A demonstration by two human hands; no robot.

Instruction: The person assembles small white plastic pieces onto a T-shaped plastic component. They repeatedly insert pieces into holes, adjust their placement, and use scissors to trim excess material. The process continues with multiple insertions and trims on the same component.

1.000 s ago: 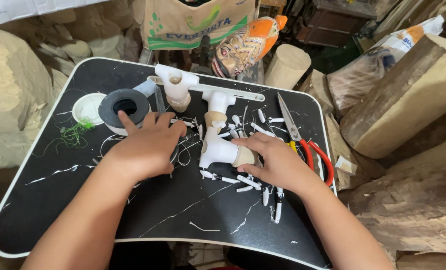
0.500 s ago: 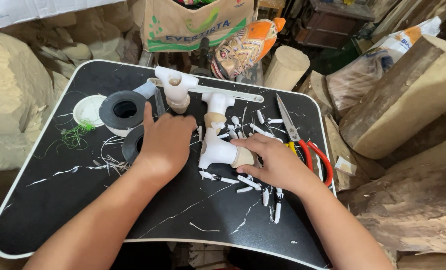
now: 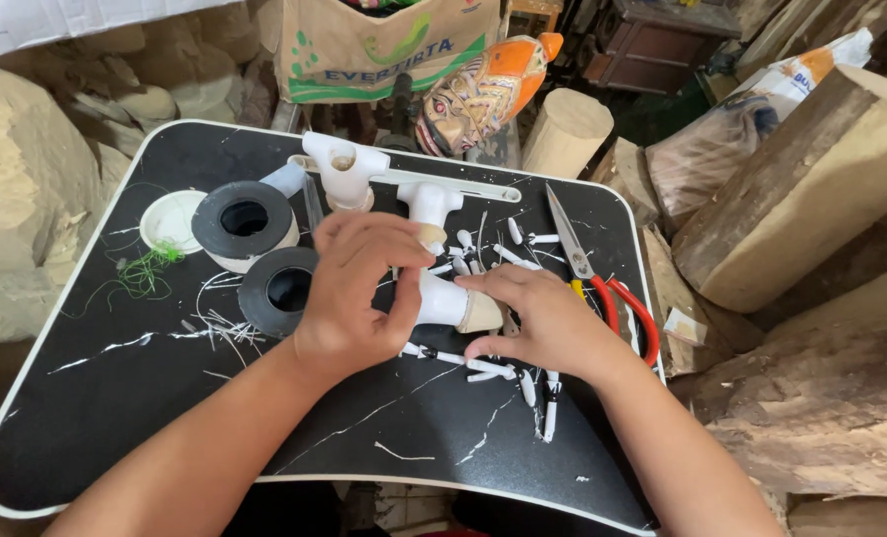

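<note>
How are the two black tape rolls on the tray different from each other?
The far roll rests on a white base and lies apart from the hands; the near roll lies directly on the black tray, next to the left hand. The far roll shows fully; the near roll is partly hidden behind that hand. Both are black rings lying flat.

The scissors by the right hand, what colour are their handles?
Red, on the scissors beside the right hand; only the head view shows them.
</note>
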